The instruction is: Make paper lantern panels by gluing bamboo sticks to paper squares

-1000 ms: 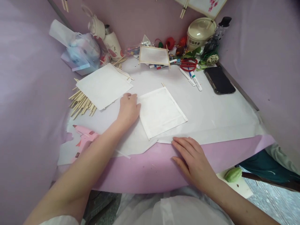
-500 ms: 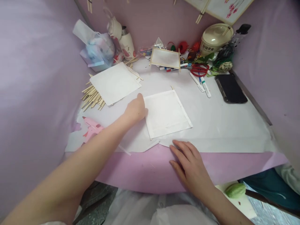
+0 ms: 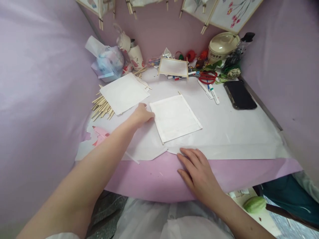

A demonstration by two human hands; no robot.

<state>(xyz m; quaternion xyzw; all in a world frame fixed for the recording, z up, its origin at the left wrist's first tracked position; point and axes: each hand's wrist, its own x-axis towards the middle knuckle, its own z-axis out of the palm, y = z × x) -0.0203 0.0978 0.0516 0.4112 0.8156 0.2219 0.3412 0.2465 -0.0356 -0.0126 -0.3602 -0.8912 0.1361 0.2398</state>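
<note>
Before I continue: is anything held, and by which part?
No hold visible: the left hand is at the left edge of the nearer white paper panel; the right hand is empty.

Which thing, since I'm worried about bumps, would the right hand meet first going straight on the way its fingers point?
Likely the white square panel, along its near edge; how high the right hand sits is unclear, so it might pass above.

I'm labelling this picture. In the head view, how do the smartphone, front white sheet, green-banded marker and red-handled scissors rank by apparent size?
1. Front white sheet
2. Smartphone
3. Red-handled scissors
4. Green-banded marker
</note>
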